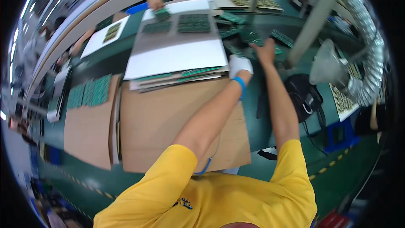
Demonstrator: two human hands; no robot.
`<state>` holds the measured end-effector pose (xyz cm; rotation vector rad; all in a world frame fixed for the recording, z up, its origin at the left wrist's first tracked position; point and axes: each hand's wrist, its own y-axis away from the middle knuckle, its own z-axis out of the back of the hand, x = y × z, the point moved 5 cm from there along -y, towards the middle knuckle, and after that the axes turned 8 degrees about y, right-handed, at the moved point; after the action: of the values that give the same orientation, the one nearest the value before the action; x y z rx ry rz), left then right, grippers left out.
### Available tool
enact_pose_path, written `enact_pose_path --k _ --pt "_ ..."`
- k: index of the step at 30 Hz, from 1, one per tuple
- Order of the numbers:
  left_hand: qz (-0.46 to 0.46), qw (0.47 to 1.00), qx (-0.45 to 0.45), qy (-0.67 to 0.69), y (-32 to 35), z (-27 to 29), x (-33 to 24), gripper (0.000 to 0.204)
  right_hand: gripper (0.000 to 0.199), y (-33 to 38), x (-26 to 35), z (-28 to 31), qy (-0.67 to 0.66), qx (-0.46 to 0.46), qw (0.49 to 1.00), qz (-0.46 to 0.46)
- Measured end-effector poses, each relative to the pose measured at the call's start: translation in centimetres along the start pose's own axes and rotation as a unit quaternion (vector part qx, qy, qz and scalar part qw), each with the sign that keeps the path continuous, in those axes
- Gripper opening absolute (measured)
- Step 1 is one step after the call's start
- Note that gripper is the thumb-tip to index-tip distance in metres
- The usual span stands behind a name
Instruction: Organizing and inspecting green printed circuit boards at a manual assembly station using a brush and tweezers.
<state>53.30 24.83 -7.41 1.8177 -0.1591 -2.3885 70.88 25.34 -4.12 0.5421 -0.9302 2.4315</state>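
Observation:
Green circuit boards (251, 36) lie in a loose heap on the dark green bench beyond my hands. My right hand (265, 52), bare, is at the near edge of the heap, with its thumb and fingers around the edge of a board. My left hand (241, 65) wears a white glove and has a blue wrist strap (240, 85) behind it. It is beside the heap, close to the right edge of a white sheet (177, 59); its fingertips are hidden. Two rectangular groups of green boards (193, 23) rest on that sheet, which tops a layered stack.
Brown cardboard (181, 122) covers the bench before me. More boards (89, 92) sit on cardboard at the left. A black bag (304, 97), a metal post (316, 21) and a flexible silver duct (366, 55) stand at the right. A co-worker's hand (155, 3) touches boards across the bench.

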Motion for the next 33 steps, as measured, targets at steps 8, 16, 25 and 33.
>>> enact_pose_path --k 8,16,25,33 --pt "-0.187 0.965 0.144 0.117 13.9 14.4 -6.8 0.014 0.05 0.1 0.3 4.2 -0.395 0.041 0.902 -0.169" --pt "-0.014 0.966 0.063 0.249 24.3 50.6 -0.3 0.026 0.029 9.5 16.5 9.7 -0.648 0.14 0.742 -0.099" --pt "0.005 0.964 -0.096 0.249 22.0 97.0 13.1 0.009 0.014 37.5 45.4 5.5 -0.48 0.614 0.609 -0.15" --pt "0.158 0.971 -0.025 0.176 15.1 104.8 18.5 0.012 0.026 52.4 70.5 -5.0 -0.402 0.623 0.67 0.018"
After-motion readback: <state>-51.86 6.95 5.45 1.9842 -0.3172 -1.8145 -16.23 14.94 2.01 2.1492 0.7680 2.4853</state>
